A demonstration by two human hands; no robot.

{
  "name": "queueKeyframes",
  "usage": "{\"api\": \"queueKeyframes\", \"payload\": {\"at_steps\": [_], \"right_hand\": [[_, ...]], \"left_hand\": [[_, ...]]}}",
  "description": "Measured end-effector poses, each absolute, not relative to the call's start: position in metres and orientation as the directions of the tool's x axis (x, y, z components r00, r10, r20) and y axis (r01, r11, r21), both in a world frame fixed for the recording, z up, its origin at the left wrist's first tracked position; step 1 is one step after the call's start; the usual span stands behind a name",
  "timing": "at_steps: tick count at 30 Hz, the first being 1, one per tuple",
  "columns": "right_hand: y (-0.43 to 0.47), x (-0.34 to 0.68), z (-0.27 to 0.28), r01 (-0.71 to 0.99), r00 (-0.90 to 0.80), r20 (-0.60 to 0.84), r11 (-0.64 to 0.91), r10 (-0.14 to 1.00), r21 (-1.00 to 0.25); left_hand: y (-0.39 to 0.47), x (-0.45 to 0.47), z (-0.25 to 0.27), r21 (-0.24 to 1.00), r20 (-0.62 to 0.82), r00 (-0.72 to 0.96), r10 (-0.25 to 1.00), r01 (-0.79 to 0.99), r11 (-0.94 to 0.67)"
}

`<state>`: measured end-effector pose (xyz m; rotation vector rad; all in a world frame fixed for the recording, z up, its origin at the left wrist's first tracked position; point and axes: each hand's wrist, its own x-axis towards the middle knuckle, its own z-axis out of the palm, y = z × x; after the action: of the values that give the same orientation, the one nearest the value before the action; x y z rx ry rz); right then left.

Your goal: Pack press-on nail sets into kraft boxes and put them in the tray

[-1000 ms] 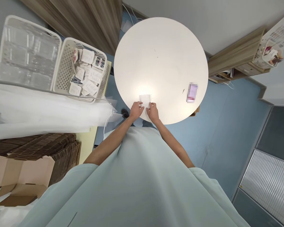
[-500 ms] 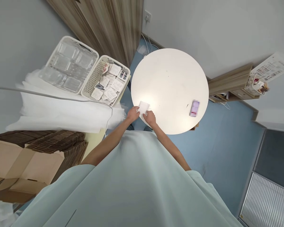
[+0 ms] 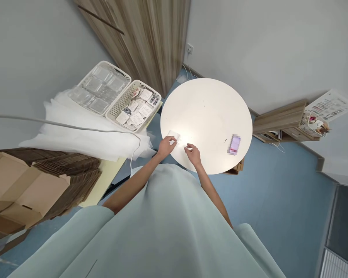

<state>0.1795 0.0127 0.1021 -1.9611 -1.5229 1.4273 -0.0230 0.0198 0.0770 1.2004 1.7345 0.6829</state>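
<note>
A small flat white packet (image 3: 174, 135) lies at the near left edge of the round white table (image 3: 211, 116), beside a bright patch of reflected light. My left hand (image 3: 166, 146) is closed on its near side, thumb and fingers at the edge. Fine detail around the fingertips is washed out by glare. To the right, apart from the packet, my right hand (image 3: 193, 154) hovers over the table edge. Its fingers are loosely curled, thumb and forefinger parted, and I see nothing between them.
A blurred purple object (image 3: 234, 144) lies on the table's right side. On the left stand a basket of small printed cards (image 3: 136, 112) and a basket of clear plastic boxes (image 3: 104, 85), near white foam sheets (image 3: 72, 131), a cable (image 3: 58, 124) and stacked cardboard (image 3: 72, 181).
My right hand has let go of the packet and moved right. My left hand stays at the packet. The whole view has shifted, with the table appearing lower.
</note>
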Motion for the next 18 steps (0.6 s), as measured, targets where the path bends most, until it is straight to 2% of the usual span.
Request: {"api": "queueKeyframes", "payload": {"at_steps": [7,13,18], "right_hand": [[0.003,0.214,0.120,0.452,-0.153,-0.504,-0.394,0.850,-0.801],[0.003,0.215,0.134,0.430,-0.327,-0.462,-0.305,0.825,-0.850],[0.000,0.198,0.151,0.408,-0.402,-0.425,-0.257,0.811,-0.876]], "left_hand": [[-0.012,-0.006,0.108,0.851,-0.344,-0.241,0.908,0.329,0.410],[-0.046,-0.012,0.142,0.877,-0.293,-0.332,0.897,0.280,0.390],[-0.061,-0.026,0.169,0.900,-0.263,-0.426,0.866,0.216,0.379]]}}
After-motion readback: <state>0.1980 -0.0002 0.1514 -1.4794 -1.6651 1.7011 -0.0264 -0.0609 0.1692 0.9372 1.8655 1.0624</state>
